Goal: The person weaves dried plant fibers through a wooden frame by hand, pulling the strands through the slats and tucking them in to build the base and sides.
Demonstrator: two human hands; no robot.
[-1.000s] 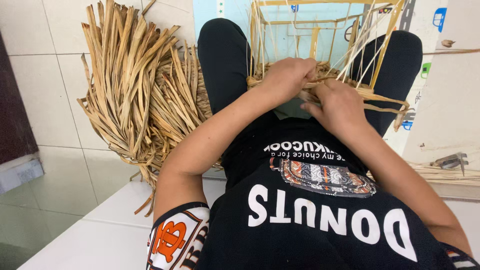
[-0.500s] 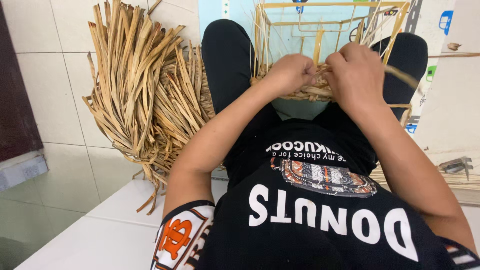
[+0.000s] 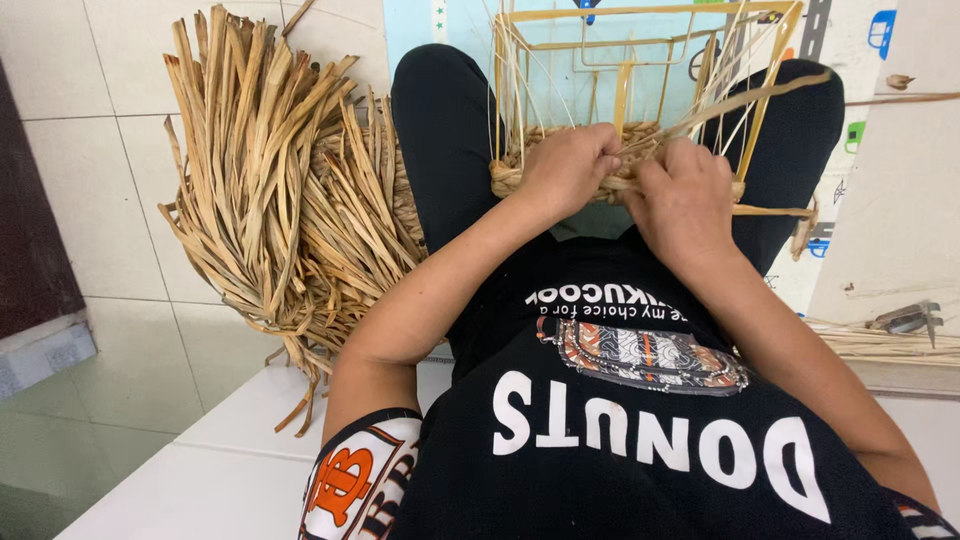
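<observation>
Between our knees sat one wire-framed basket (image 3: 640, 70), upright, its open top facing away from us and its woven band (image 3: 610, 185) running left to right along the near side. Our left hand (image 3: 570, 165) was clenched on that band; our right hand (image 3: 685, 195) pinched one straw strand (image 3: 750, 100) slanting up to the right. Half a second before, the right hand had been higher. One bundle of dried straw (image 3: 280, 200) lay on the floor at left.

No packages, labels, signs or screens show anywhere here. The nearest thing is white printed lettering and a small patterned graphic on the person's black T-shirt (image 3: 640, 440), below the hands.
</observation>
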